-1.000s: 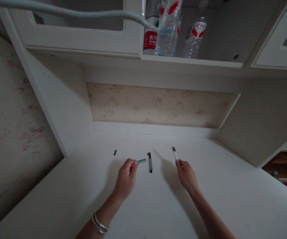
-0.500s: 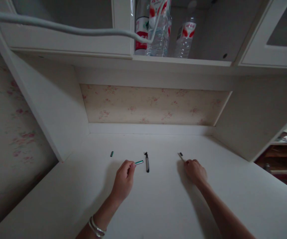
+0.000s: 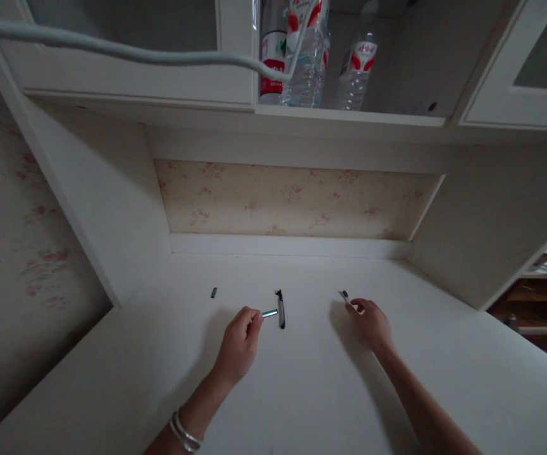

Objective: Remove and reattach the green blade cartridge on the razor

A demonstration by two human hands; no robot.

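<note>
My left hand [image 3: 239,344] is closed, pinching a slim green stick [image 3: 269,313] with a shiny silver-white strip. The stick points right, its end close to a slender black-and-white piece [image 3: 281,311] with a black hooked top, which lies lengthwise on the white surface. My right hand [image 3: 370,325] has its thumb and index finger closed on a thin whitish stick with a dark tip [image 3: 344,294]; the hand covers its near end. To the far left lies a small dark green piece [image 3: 214,292], touched by neither hand.
The white countertop [image 3: 292,392] sits between cabinet side panels, with a flowered back wall [image 3: 254,202]. Overhead, an open cabinet shelf [image 3: 396,117] holds several plastic bottles [image 3: 356,69]. A pale cable [image 3: 159,58] crosses the upper left. Shelves with items [image 3: 539,291] stand at right.
My left hand has moved slightly right, bringing the green stick closer to the black-and-white piece. My right hand has shifted a little left and up, its index finger now arched.
</note>
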